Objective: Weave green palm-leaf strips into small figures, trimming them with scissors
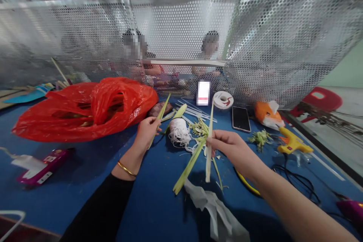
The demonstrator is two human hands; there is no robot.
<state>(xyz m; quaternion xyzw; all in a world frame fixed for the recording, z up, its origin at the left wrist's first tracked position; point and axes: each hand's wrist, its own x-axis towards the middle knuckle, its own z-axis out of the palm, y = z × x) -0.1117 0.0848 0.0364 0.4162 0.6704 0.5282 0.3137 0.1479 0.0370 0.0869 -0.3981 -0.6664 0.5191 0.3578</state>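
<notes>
Currently, over the middle of the blue desk (153, 204), the left hand (148, 130) pinches a green strip (164, 109) and the right hand (227, 143) a pale strip (208, 166) (white string (180, 136) lies bundled between them), with a red bag (76, 111) leftward, toward the desk's far edge.

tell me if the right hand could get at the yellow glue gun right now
Probably yes: the yellow glue gun lies to the right of the right hand, uncovered, with just green shreds between them. The hand is pinching a pale strip, so it would likely need to set that down first.
</notes>
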